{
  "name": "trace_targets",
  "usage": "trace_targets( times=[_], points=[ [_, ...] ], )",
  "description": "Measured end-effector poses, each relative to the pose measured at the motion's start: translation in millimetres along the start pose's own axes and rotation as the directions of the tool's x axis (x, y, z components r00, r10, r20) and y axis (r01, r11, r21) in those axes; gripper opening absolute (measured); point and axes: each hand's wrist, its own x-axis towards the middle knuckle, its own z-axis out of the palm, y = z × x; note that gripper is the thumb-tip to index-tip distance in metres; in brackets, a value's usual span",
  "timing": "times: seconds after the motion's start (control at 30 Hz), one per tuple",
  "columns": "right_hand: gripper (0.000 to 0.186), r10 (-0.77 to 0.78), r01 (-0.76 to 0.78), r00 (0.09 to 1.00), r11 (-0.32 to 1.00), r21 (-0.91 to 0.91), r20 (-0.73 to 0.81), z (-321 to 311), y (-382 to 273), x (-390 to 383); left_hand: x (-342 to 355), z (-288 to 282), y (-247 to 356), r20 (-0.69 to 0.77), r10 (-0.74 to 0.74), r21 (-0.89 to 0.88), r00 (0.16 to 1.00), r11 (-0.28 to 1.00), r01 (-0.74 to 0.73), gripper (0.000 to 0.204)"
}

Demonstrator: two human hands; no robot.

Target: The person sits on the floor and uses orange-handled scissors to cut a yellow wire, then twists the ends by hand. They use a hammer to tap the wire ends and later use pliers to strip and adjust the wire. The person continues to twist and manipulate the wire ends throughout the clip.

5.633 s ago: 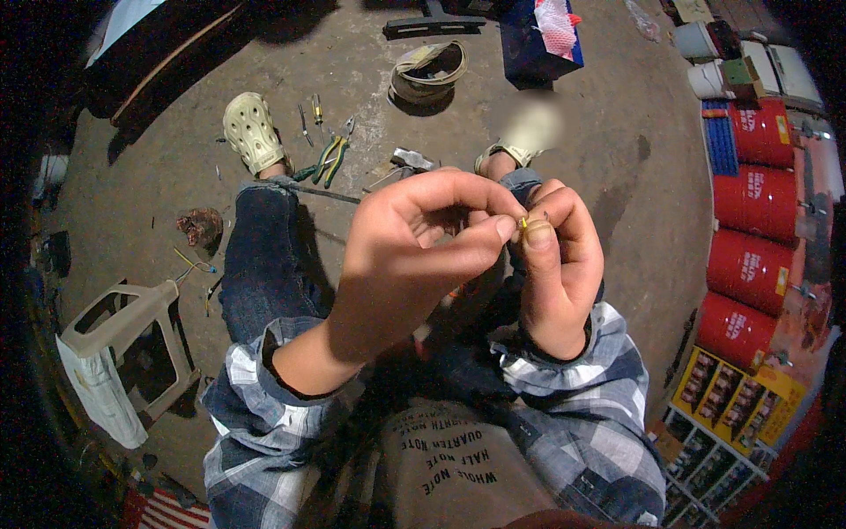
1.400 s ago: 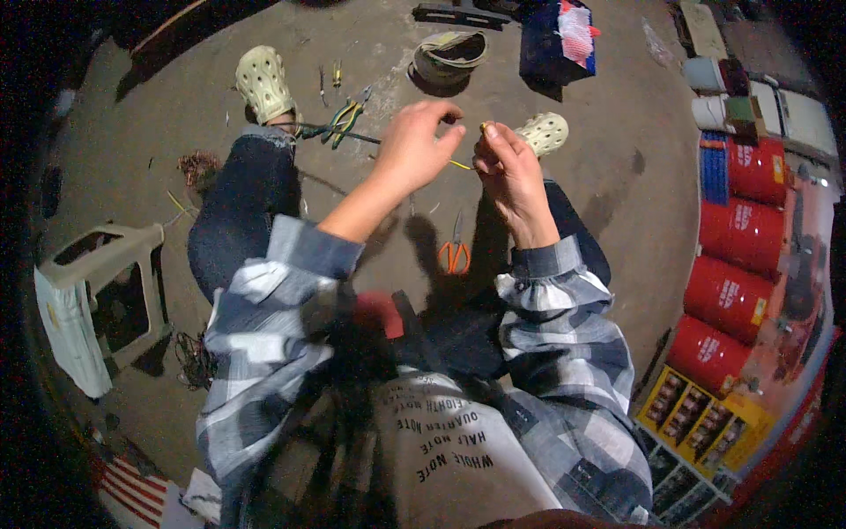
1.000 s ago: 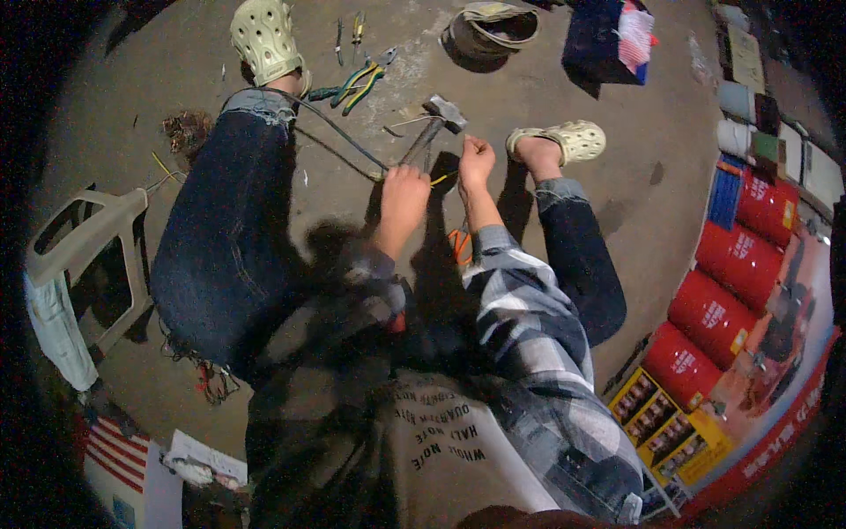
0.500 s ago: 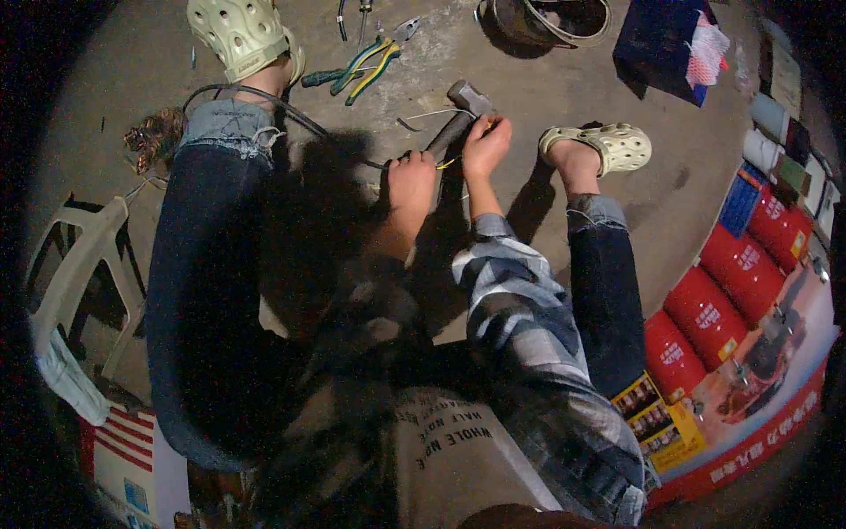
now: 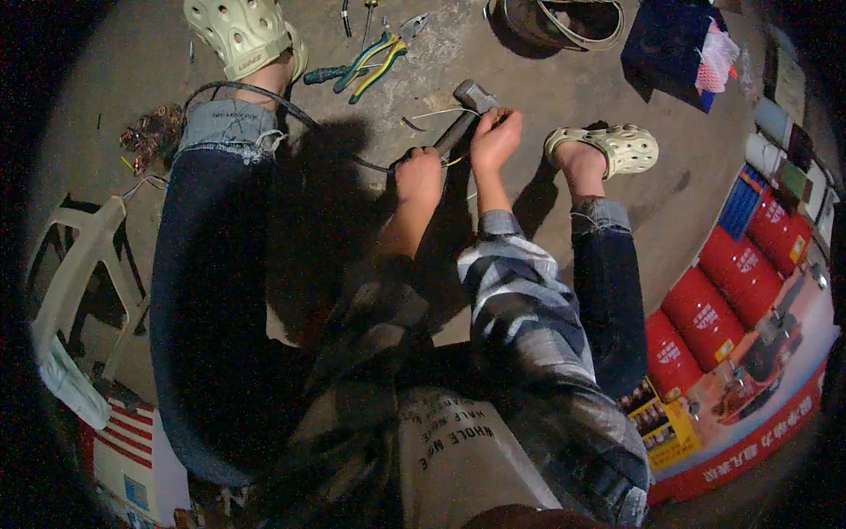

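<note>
My left hand [image 5: 418,176] is closed on a black cable [image 5: 366,162], low over the floor at the shaft of a hammer [image 5: 471,93]. A short yellow wire [image 5: 455,161] shows to its right. My right hand [image 5: 493,141] has its fingers pinched just below the hammer's steel head; what they hold is too small and hidden to make out. A thin white wire [image 5: 441,112] runs toward these fingers from the left. Beyond, green-and-yellow pliers [image 5: 379,70] lie beside a green-handled tool [image 5: 324,78].
My legs flank the work. A bucket [image 5: 551,26] and dark blue box [image 5: 652,57] stand at the back. A copper wire bundle [image 5: 154,132] lies left of my leg, near a plastic chair [image 5: 84,273]. A banner picturing red drums [image 5: 701,313] lines the right.
Both hands have come down from in front of me to the floor by the hammer. In the last half second they shifted slightly right and away from me, staying closed.
</note>
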Motion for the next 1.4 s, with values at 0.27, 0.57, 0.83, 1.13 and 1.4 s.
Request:
trace_targets(
  times=[0.27,0.57,0.83,1.13,1.4],
  points=[
    [0.016,0.124,-0.126,0.991,0.99,0.057,0.044,-3.0,-4.6,-1.6,0.0,-3.1,-1.4,0.048,-0.012,-0.076,0.999,0.997,0.016,0.013],
    [0.015,0.1,-0.09,0.993,0.985,0.145,-0.063,2.5,-1.3,-5.3,2.4,4.5,-5.0,0.073,0.018,-0.059,0.997,0.998,-0.013,0.012],
    [0.017,0.156,-0.156,0.988,0.983,0.092,-0.003,0.0,-5.5,-2.0,0.4,5.4,-1.3,0.065,-0.031,-0.109,0.997,0.993,0.038,0.012],
    [0.018,0.123,-0.127,0.991,0.986,0.105,0.042,7.1,-3.6,0.6,0.9,4.0,-0.7,0.083,-0.056,-0.168,0.995,0.983,0.069,0.016],
    [0.015,0.145,-0.146,0.989,0.985,0.089,0.017,5.5,-6.7,3.9,0.1,17.9,-1.4,-0.01,-0.033,-0.061,0.999,0.998,0.033,0.009]
  ],
)
